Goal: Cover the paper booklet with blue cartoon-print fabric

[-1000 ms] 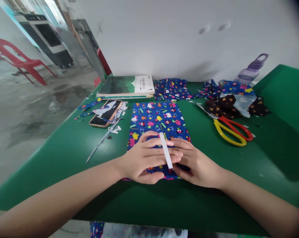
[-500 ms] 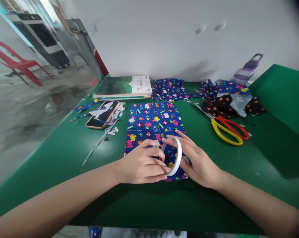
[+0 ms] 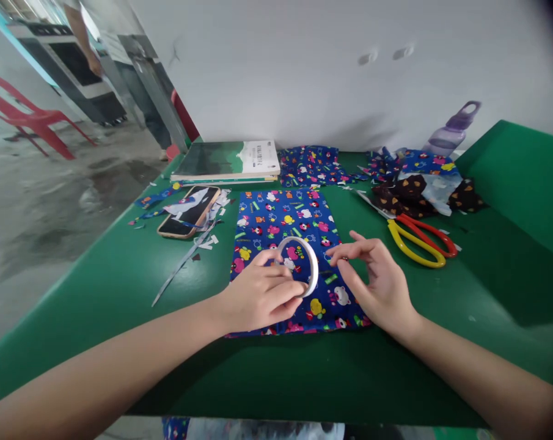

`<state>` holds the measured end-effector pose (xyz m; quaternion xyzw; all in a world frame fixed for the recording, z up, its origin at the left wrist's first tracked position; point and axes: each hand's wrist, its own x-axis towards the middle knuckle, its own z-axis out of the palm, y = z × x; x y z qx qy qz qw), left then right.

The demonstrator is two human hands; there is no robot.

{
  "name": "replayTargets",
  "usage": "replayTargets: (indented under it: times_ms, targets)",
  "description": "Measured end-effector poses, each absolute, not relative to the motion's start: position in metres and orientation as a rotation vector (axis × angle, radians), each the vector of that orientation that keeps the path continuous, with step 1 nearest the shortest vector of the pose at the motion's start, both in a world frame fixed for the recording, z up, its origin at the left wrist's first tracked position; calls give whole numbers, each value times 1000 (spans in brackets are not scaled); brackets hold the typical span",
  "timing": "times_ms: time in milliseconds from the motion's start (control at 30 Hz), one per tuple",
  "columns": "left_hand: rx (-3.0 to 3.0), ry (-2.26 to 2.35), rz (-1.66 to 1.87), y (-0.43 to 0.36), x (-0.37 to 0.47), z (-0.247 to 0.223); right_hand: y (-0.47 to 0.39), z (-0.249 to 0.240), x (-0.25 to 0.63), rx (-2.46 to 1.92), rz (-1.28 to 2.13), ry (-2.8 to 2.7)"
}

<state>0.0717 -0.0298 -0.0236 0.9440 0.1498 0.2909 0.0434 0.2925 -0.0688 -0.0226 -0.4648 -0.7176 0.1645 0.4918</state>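
Observation:
A narrow roll of white tape is held upright on its edge by my left hand, whose fingers grip its near, lower side. Beneath it, a rectangular piece of blue cartoon-print fabric lies flat on the green table. My right hand hovers over the fabric's right edge, clear of the roll. Its fingers are bent and somewhat apart, with the thumb close under the index finger; no object shows between them.
Scissors with red and yellow handles lie right, near crumpled fabric scraps and a purple bottle. A phone under cuttings lies left, before stacked books. A person stands in the background beyond a red chair.
My right hand has drawn away from the tape roll to the right. My left hand has lifted the roll slightly up and left. A person has come into view at the back left.

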Motion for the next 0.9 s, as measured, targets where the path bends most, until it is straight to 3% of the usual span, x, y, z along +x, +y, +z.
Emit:
replayTargets:
  times_ms: [233, 900]
  targets:
    - [2857, 603, 902, -22, 72, -27, -73, -18, 289, -968, 491, -1928]
    - [2927, 621, 805, -21, 73, -31, -74, -17, 290, -1026, 470, -2053]
